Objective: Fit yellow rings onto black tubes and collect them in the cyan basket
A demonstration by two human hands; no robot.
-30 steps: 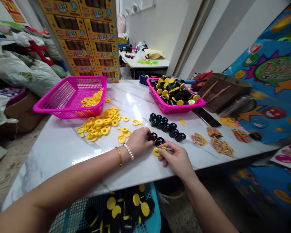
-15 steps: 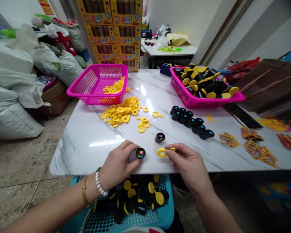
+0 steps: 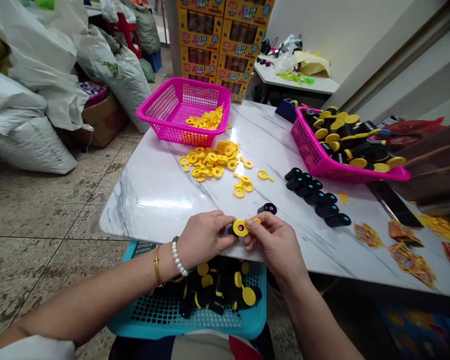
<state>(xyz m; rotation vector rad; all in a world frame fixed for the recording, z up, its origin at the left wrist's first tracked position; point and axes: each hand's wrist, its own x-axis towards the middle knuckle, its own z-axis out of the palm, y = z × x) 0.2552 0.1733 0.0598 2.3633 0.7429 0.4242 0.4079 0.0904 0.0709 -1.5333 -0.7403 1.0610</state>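
My left hand (image 3: 206,237) is closed around a small black tube (image 3: 230,229) near the table's front edge. Thumb and finger of my right hand (image 3: 275,240) pinch a yellow ring cap (image 3: 241,228) with a small tab. The ring lies against the tube's end, and a pink spot shows through its hole; whether it is seated I cannot tell. Just behind my right hand, another black tube (image 3: 267,208) rests on the table. Loose yellow ring caps (image 3: 213,162) form a pile farther back. A row of black tubes (image 3: 317,195) with blue spots lies to the right.
A pink basket (image 3: 153,112) holding yellow caps stands at the back left. Capped black tubes fill another pink basket (image 3: 307,155) at right. Below the table edge is a blue basket (image 3: 135,327) of capped tubes. A phone (image 3: 393,202) and card piles (image 3: 412,262) lie right.
My right hand has brought the yellow ring cap left onto the end of the tube in my left hand. The camera view has turned, shifting the table within the frame.
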